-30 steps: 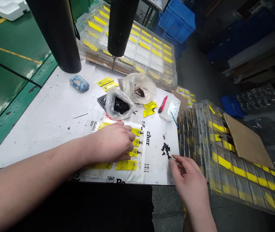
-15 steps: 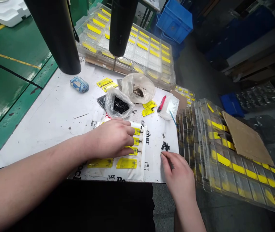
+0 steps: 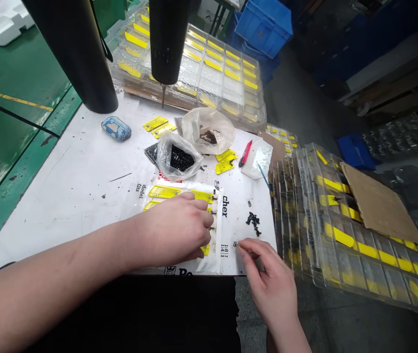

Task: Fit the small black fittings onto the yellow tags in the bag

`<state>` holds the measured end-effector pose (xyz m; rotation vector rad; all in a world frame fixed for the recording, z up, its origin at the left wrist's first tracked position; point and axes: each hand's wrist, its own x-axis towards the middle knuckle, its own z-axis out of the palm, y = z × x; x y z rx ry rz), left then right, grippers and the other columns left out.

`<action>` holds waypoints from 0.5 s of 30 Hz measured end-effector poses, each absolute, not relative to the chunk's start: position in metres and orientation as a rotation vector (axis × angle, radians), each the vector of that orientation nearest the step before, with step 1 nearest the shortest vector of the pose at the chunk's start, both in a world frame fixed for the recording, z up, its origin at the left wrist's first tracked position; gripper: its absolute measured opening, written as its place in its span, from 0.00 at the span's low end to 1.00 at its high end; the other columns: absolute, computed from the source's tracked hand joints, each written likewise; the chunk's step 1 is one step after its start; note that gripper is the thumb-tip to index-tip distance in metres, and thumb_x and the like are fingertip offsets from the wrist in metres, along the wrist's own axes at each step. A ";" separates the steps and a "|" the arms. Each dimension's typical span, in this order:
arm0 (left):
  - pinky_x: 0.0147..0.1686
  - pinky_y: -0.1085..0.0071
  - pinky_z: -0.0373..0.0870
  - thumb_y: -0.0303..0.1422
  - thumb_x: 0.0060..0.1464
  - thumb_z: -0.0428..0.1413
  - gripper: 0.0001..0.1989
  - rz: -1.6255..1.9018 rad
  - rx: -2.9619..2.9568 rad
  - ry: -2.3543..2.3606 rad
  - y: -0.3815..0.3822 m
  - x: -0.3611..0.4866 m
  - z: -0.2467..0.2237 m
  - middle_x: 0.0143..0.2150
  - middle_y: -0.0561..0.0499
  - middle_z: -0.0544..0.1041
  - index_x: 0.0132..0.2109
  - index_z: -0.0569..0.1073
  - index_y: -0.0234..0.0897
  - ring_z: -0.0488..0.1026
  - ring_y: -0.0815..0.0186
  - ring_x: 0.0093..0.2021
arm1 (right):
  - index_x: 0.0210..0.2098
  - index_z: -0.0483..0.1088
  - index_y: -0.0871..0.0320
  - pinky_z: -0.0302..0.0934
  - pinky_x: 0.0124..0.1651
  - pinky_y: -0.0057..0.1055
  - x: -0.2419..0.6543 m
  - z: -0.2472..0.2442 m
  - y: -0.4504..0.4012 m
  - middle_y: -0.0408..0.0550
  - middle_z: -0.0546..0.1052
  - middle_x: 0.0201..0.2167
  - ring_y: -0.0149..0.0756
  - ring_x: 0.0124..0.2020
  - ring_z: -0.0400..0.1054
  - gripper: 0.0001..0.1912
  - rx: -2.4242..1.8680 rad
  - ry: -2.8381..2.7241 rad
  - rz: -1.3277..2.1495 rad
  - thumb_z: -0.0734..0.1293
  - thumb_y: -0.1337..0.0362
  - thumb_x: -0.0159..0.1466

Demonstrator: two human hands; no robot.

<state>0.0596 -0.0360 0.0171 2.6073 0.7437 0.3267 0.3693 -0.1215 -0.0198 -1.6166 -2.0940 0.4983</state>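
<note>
My right hand [image 3: 270,274] pinches a small black part [image 3: 235,244] between thumb and fingertips, just right of a white printed bag [image 3: 219,260] lying flat. Beyond it is a little heap of black parts [image 3: 253,221]. Over the bag, my left hand [image 3: 185,225] is curled downward with its fingers together; its fingertips and whatever they hold are hidden. Several yellow plates [image 3: 165,191] lie in rows on the bag, partly covered by that hand. Small dark pieces sit at the right ends of some plates.
Behind the plates stand an open bag of black parts [image 3: 181,158] and another clear bag [image 3: 227,128]. A black-bodied driver [image 3: 168,44] hangs above the table. Further items are a red cutter [image 3: 245,153], a blue case [image 3: 116,128], and stacked clear trays [image 3: 381,267] on the right.
My left hand has moved down and right over the lower plates, uncovering the upper ones. My right hand has shifted left from the black heap toward the bag, with a small black part now showing.
</note>
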 end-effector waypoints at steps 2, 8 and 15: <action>0.41 0.58 0.60 0.39 0.62 0.72 0.12 0.277 2.598 0.709 -0.036 0.060 0.017 0.36 0.51 0.82 0.33 0.82 0.41 0.75 0.58 0.42 | 0.52 0.80 0.48 0.76 0.50 0.37 0.361 -0.016 -0.125 0.46 0.84 0.48 0.42 0.46 0.80 0.06 -1.601 -2.086 0.579 0.69 0.61 0.79; 0.40 0.58 0.60 0.38 0.57 0.75 0.12 0.271 2.612 0.657 -0.034 0.059 0.006 0.38 0.50 0.85 0.31 0.82 0.42 0.76 0.57 0.43 | 0.55 0.78 0.48 0.77 0.50 0.39 0.337 -0.016 -0.124 0.49 0.84 0.49 0.44 0.51 0.80 0.10 -1.432 -2.203 0.676 0.68 0.66 0.79; 0.38 0.59 0.59 0.31 0.59 0.72 0.14 0.231 2.641 0.703 -0.037 0.064 -0.001 0.36 0.50 0.85 0.27 0.80 0.40 0.74 0.59 0.39 | 0.62 0.74 0.48 0.76 0.53 0.42 0.328 -0.024 -0.116 0.48 0.84 0.50 0.44 0.52 0.77 0.19 -1.243 -2.343 0.657 0.67 0.74 0.77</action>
